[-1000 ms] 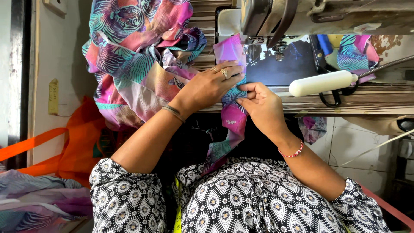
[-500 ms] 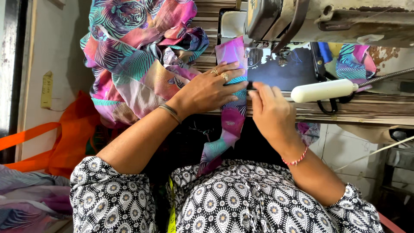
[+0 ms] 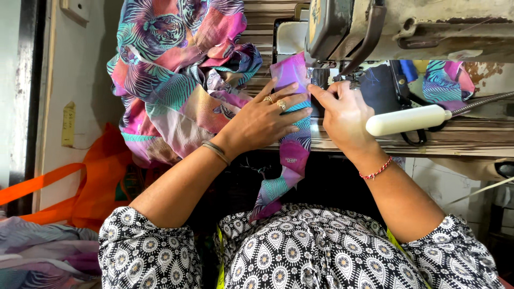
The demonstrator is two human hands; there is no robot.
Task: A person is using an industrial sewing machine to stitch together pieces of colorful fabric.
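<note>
2 hands work at a sewing machine (image 3: 407, 27) on a wooden table (image 3: 466, 142). Beside it lies a big heap of patterned pink and teal cloth (image 3: 171, 80). From the machine a narrow strip of the same cloth (image 3: 292, 155) hangs over the table edge. Left hand (image 3: 262, 120) lies flat on the strip, fingers spread. Right hand (image 3: 342, 115) pinches its edge beside a white handle (image 3: 407, 120).

The single head-worn camera looks steeply down from close above the sewing machine (image 3: 407, 27), with the person's lap at the bottom edge and the wall left of the machine.
</note>
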